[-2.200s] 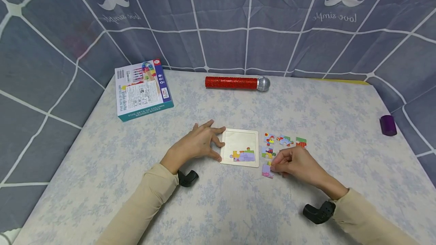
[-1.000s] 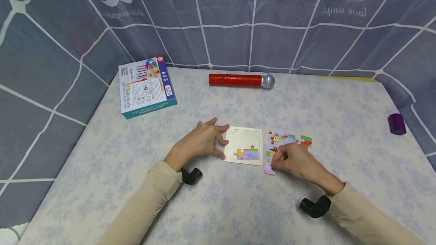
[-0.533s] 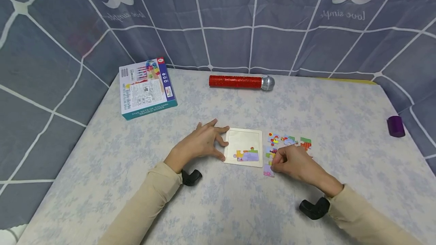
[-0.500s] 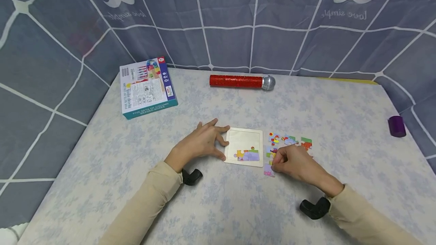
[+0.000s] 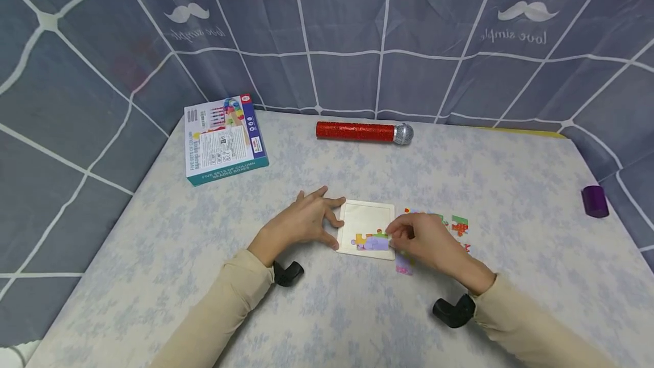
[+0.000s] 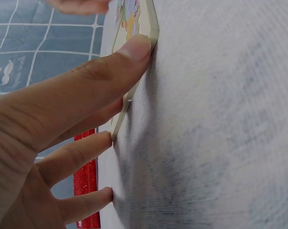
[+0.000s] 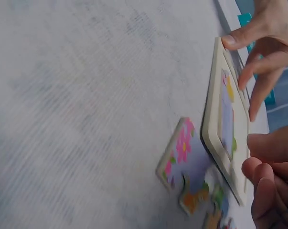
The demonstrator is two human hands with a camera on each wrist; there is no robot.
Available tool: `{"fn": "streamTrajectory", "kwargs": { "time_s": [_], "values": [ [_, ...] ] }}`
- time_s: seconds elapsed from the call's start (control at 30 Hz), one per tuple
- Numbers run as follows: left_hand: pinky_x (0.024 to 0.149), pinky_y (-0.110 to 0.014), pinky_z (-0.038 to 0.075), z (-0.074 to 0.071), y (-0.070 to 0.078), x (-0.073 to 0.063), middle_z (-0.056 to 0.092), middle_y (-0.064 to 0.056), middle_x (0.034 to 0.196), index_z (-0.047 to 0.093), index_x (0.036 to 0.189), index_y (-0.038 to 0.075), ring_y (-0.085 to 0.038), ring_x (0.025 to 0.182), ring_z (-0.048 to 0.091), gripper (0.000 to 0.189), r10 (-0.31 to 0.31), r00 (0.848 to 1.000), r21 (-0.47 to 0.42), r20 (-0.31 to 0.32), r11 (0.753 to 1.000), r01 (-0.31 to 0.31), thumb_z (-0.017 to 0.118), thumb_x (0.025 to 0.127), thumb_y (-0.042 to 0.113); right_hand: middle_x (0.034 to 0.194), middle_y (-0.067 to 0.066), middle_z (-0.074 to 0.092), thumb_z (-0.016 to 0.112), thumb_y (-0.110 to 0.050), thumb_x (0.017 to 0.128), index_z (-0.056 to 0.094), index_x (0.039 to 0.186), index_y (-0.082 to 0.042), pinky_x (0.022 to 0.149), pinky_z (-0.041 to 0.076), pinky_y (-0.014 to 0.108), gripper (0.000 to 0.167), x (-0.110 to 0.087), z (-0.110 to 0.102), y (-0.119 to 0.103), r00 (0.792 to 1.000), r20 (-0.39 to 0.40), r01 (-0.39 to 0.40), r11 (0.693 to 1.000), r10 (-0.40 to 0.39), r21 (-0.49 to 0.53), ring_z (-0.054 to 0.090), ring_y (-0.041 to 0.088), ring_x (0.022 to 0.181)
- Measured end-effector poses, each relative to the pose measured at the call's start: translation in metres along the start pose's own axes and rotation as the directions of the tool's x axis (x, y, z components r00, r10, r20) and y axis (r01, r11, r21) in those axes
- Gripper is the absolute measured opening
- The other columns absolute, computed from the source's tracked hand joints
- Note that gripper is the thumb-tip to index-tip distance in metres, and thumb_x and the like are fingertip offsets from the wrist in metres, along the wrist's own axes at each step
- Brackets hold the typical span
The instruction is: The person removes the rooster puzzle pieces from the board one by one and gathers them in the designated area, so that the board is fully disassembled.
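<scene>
My left hand [image 5: 296, 223] rests at the left side of a pale wooden puzzle tray [image 5: 364, 217]. In the left wrist view its thumb [image 6: 136, 47] lies on the tray's near corner and other fingertips touch the edge, spread apart. Joined jigsaw pieces [image 5: 377, 242], yellow, purple and green, lie along the tray's lower part. Over the tray's right edge is my right hand [image 5: 426, 240], fingers curled, tips close to those pieces. In the right wrist view no piece shows between its thumb and fingers. A purple jigsaw piece with pink flowers [image 7: 182, 148] lies beside the tray.
Several loose pieces, including a red and green jigsaw piece [image 5: 460, 225], lie right of the tray, partly hidden by my right hand. Behind stand a red glittery microphone [image 5: 357, 130] and a bead-set box [image 5: 225, 141]. A purple cylinder [image 5: 595, 201] sits far right.
My right hand has moved left from the loose pieces to the tray's right edge. The left hand stays at the tray. The head view has shifted slightly.
</scene>
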State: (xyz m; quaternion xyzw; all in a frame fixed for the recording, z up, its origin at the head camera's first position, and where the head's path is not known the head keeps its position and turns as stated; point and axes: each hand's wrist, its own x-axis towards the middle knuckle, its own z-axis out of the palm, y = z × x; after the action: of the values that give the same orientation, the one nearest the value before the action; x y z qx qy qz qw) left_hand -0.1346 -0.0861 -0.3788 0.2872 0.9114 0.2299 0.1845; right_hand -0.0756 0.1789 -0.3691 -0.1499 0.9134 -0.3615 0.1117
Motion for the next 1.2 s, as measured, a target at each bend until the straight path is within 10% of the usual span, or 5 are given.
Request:
{"fn": "streamTrajectory", "kwargs": {
  "time_s": [1.2],
  "values": [
    [0.110,-0.071,0.010,-0.002,0.000,0.000,0.046,0.003,0.149,0.077,0.109,0.016,-0.033,0.148,0.017,0.047,0.004,1.000,0.013,0.017,1.000,-0.004,0.091,0.067,0.034,0.090,-0.001,0.066,0.076,0.000,0.078,0.077,0.101,-0.002,0.066,0.046,0.025,0.023,0.025,0.018,-0.012,0.990,0.090,0.111,0.992,-0.105,-0.065,0.054,0.010,0.075]
  ]
}}
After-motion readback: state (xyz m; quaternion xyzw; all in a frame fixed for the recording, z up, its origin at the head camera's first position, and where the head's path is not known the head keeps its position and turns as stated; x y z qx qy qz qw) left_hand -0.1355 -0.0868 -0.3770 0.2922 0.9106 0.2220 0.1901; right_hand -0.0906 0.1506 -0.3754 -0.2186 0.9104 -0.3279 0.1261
